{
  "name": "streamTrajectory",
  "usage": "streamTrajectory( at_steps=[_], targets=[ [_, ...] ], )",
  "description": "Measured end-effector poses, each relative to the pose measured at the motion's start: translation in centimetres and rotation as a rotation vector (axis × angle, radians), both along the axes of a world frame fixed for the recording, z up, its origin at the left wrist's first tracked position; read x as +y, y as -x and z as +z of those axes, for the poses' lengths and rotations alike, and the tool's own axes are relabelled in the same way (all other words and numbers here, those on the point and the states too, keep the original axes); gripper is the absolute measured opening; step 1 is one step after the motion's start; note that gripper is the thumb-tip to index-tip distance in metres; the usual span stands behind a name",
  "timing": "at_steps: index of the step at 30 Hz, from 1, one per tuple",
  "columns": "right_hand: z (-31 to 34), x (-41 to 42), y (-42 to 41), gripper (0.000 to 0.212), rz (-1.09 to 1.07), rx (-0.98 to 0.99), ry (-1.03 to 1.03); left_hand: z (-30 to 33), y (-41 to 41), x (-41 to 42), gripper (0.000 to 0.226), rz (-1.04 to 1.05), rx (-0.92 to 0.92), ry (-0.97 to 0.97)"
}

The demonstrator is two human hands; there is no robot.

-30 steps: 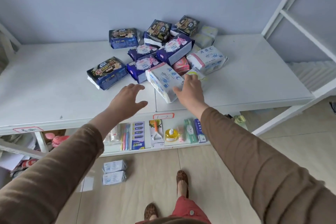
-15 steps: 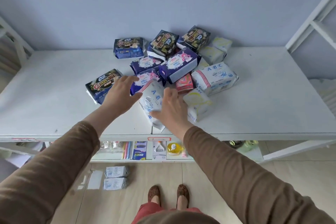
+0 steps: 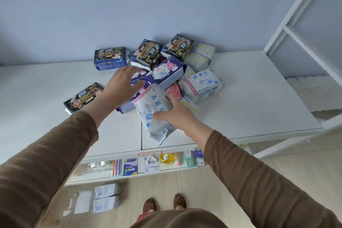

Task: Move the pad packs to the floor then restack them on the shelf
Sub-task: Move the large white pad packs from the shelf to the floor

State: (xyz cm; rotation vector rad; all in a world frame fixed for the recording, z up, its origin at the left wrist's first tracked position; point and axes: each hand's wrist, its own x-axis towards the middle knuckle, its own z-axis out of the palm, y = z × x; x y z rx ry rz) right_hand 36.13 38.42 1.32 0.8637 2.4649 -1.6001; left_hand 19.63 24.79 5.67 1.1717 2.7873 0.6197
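task looks early: most pad packs (image 3: 166, 74) sit in a loose heap on the shelf (image 3: 259, 98) top, near the back wall. only two white packs (image 3: 106, 197) lie on the floor (image 3: 212, 187) below, side by side, so moving down is barely begun & restacking hasn't started afaict.

right hand (image 3: 177, 114) grips a white abc pack (image 3: 153, 111) at its right edge, thumb over the front & fingers behind, pack tilted and partly off the shelf surface at the heap's near side. left hand (image 3: 122, 87) is spread flat, fingers straight, over a purple pack (image 3: 129, 105) just left of it; holding nothing, can't tell if it's touching. a dark pack (image 3: 83, 98) lies apart to the left, another abc pack (image 3: 201, 85) to the right.
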Motion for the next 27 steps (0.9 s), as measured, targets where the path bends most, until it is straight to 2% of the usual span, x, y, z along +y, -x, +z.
streamTrajectory(
  at_steps=[5,8,13,18,23,27],
  targets=[
    [3.1,7.0,-6.0,0.087,-0.153,0.028,0.056,0.5,-1.3,6.0,0.044,-0.091,-0.013,-0.082],
    [3.8,10.5,-9.4,0.084,-0.234,0.033,0.012,-0.4,-2.9,9.9,0.042,-0.178,-0.015,-0.090],
    [3.9,13.9,-12.6,0.085,-0.311,0.005,-0.058,-3.1,-5.3,15.4,0.045,-0.211,-0.079,-0.018],
    [3.2,16.0,-13.8,0.085,-0.304,-0.051,-0.222,-5.7,-5.3,18.5,0.048,-0.102,-0.136,0.132],
    [1.7,18.2,-14.2,0.083,-0.274,-0.112,-0.352,-6.5,-4.1,20.5,0.069,-0.052,-0.163,0.244],
    [0.4,19.7,-14.0,0.083,-0.265,-0.179,-0.477,-6.3,-3.3,21.6,0.089,-0.105,-0.170,0.371]
  ],
)
